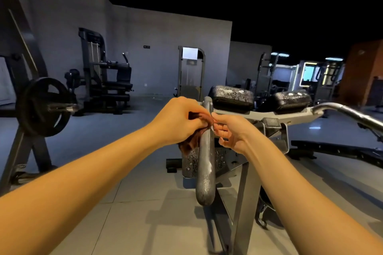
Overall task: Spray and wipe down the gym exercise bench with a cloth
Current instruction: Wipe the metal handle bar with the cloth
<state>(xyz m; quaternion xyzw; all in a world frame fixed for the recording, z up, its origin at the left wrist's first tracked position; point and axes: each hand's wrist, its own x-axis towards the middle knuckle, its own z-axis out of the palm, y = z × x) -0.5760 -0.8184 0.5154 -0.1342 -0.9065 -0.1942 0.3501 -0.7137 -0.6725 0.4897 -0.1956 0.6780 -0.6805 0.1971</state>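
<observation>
Left hand (178, 122) is clamped on the cloth (187, 145), wrapped round the handle (206, 172); right hand (232, 132) pinches its 3 o'clock edge. Soft, limp, light: it probably slides on wet metal, so bunch it firmly. Wet pads (232, 95) sit at 1 o'clock.

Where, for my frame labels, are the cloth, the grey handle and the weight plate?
cloth (187, 145): head view, its bunched lower end.
grey handle (205, 174): head view, middle of its foam-flecked shaft.
weight plate (35, 111): head view, its black face beside the hub.
</observation>
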